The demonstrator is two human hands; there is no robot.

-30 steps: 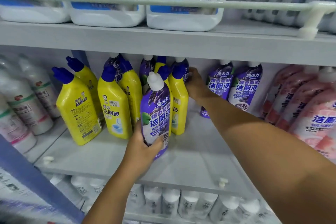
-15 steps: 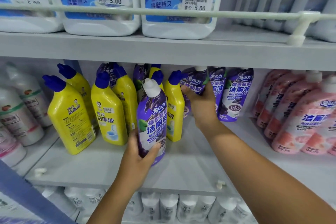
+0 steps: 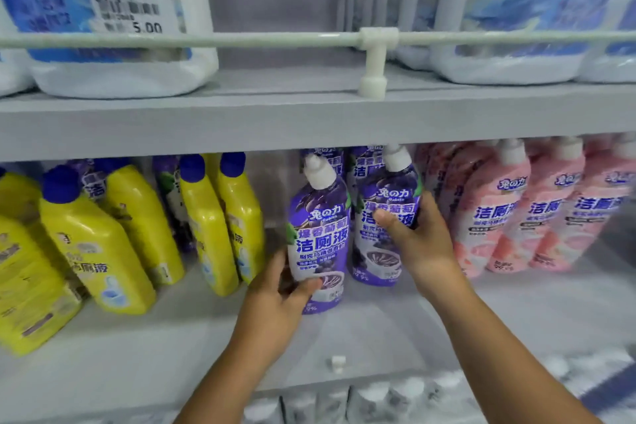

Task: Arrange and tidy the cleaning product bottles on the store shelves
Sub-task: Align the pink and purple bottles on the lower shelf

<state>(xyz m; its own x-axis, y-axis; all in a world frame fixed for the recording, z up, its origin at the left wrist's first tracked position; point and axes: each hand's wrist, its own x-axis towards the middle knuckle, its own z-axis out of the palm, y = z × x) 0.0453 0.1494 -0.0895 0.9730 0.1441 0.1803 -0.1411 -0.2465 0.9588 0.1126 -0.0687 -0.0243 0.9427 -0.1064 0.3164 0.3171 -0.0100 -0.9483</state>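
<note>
Head view: both hands on purple toilet-cleaner bottles, mid shelf. Left hand (image 3: 275,299) grips the near purple bottle (image 3: 318,234) low on its body, thumb across the front label, fingers wrapped behind its left side. Right hand (image 3: 418,241) grips the second purple bottle (image 3: 382,217) at mid-body, thumb on the label, fingers curled round the right side. Both bottles upright with a slight lean, side by side, near touching; more purple ones sit behind them. Yellow bottles (image 3: 206,227) stand to the left with a gap between, pink bottles (image 3: 499,210) just right of the right hand. Judgement: step is lining the two purple bottles into a front row between yellow and pink. To do it well: set bases flat on the shelf (image 3: 378,330), labels facing out, fronts level with the yellow row, and close the gap on the left evenly. Right knuckles are tight against the pink row, so release without nudging them. Low grip on the left bottle makes tipping likely; steady it before letting go.
</note>
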